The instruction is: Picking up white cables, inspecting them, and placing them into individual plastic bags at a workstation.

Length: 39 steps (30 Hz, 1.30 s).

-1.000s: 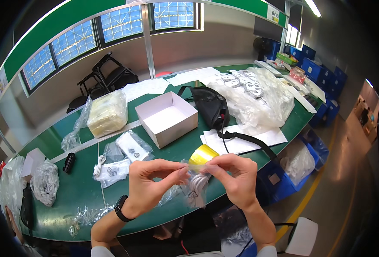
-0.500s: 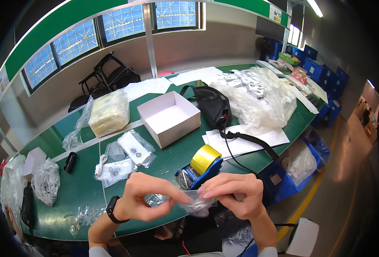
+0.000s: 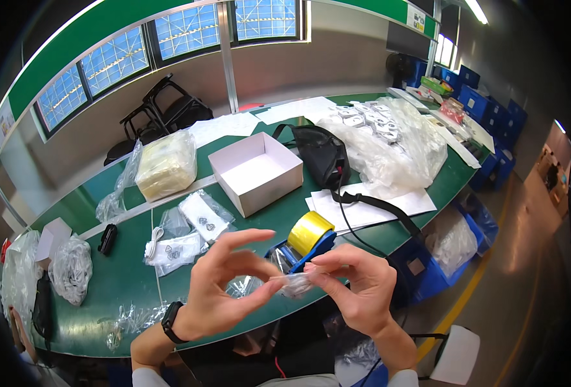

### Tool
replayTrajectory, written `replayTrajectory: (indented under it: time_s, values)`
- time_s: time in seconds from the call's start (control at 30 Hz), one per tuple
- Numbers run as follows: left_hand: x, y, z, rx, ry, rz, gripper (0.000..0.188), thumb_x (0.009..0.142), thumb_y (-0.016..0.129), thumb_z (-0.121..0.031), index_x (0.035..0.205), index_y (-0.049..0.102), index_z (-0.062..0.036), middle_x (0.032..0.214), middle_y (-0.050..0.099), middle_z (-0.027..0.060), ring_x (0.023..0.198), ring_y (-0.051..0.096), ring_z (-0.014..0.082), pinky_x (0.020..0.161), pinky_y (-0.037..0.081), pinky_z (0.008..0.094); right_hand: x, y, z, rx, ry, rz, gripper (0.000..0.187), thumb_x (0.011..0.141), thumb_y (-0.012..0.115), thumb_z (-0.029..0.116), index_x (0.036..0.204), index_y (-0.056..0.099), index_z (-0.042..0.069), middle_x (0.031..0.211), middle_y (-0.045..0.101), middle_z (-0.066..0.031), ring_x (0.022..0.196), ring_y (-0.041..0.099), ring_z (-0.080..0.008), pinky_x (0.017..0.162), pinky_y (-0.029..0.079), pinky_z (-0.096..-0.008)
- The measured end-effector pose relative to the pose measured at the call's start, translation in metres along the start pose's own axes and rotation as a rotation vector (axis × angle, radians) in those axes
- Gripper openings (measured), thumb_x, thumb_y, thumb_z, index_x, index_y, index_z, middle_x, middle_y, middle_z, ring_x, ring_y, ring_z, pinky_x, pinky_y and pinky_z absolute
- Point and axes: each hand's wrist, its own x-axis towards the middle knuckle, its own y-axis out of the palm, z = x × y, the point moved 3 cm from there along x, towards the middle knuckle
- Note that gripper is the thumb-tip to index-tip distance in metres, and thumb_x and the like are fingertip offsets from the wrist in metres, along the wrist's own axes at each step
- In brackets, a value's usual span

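A small clear plastic bag (image 3: 296, 287) with something whitish inside hangs between my hands, just in front of the tape dispenser. My right hand (image 3: 363, 290) pinches its upper right edge between thumb and forefinger. At the bag's left edge, the thumb and a curled finger of my left hand (image 3: 215, 293) close on the plastic, while the forefinger is lifted clear of it. A black band circles my left wrist. Behind the bag stands the blue tape dispenser (image 3: 324, 250) with a yellow roll of tape (image 3: 311, 232).
An open white box (image 3: 259, 195) stands mid-table. Bagged white packets (image 3: 201, 219) and a coiled white cable (image 3: 154, 237) lie left of it, beyond small clear bags (image 3: 133, 319). A black pouch (image 3: 321, 155) with a strap, paper sheets (image 3: 388, 209) and a large bag of parts (image 3: 401, 148) are right.
My left forefinger has lifted off the bag and points up and right, opening that hand wider. The bag and both hands have shifted slightly upward.
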Motion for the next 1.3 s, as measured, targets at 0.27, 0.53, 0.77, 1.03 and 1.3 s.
replayTrajectory:
  time_s: [0.27, 0.53, 0.77, 1.03, 1.3]
  values:
    - [-0.001, 0.017, 0.015, 0.094, -0.115, 0.139, 0.010, 0.084, 0.073, -0.005, 0.091, 0.076, 0.0010, 0.079, 0.074, 0.0082, 0.068, 0.066, 0.0080, 0.062, 0.050, 0.0188, -0.009, -0.001, -0.002, -0.148, -0.170, -0.028, 0.018, 0.078, 0.072, -0.011, 0.094, 0.066, -0.005, 0.084, 0.068, -0.0126, 0.078, 0.067, -0.0158, 0.070, 0.055, -0.0251]
    - [-0.008, 0.012, 0.043, 0.158, -0.164, 0.205, 0.015, 0.091, 0.067, -0.005, 0.102, 0.073, 0.0035, 0.080, 0.073, 0.0101, 0.073, 0.069, 0.0104, 0.068, 0.056, 0.0228, -0.014, -0.004, -0.033, 0.081, 0.150, -0.017, 0.020, 0.083, 0.070, -0.004, 0.103, 0.065, -0.002, 0.089, 0.069, -0.0089, 0.085, 0.068, -0.0159, 0.077, 0.056, -0.0269]
    - [0.005, 0.017, 0.047, 0.103, -0.180, 0.071, 0.016, 0.092, 0.066, -0.006, 0.102, 0.072, 0.0038, 0.087, 0.073, 0.0092, 0.078, 0.069, 0.0123, 0.071, 0.057, 0.0242, -0.011, -0.007, -0.055, 0.074, 0.245, 0.164, 0.022, 0.087, 0.068, 0.005, 0.108, 0.064, -0.002, 0.096, 0.068, -0.0062, 0.090, 0.066, -0.0140, 0.082, 0.054, -0.0274]
    - [0.012, 0.016, 0.063, 0.006, -0.248, 0.066, 0.020, 0.097, 0.058, -0.010, 0.101, 0.072, 0.0027, 0.092, 0.071, 0.0081, 0.081, 0.066, 0.0108, 0.073, 0.056, 0.0254, -0.013, -0.009, -0.071, 0.094, 0.333, 0.114, 0.015, 0.088, 0.067, 0.002, 0.102, 0.068, -0.002, 0.091, 0.070, -0.0044, 0.085, 0.065, -0.0093, 0.077, 0.052, -0.0231]
    - [0.014, 0.018, 0.071, 0.023, -0.290, 0.061, 0.019, 0.097, 0.059, -0.010, 0.099, 0.071, 0.0040, 0.092, 0.071, 0.0084, 0.084, 0.067, 0.0119, 0.074, 0.057, 0.0263, -0.012, -0.011, -0.078, 0.110, 0.329, 0.031, 0.012, 0.091, 0.065, 0.005, 0.096, 0.069, -0.005, 0.084, 0.069, -0.0037, 0.078, 0.063, -0.0073, 0.072, 0.050, -0.0213]
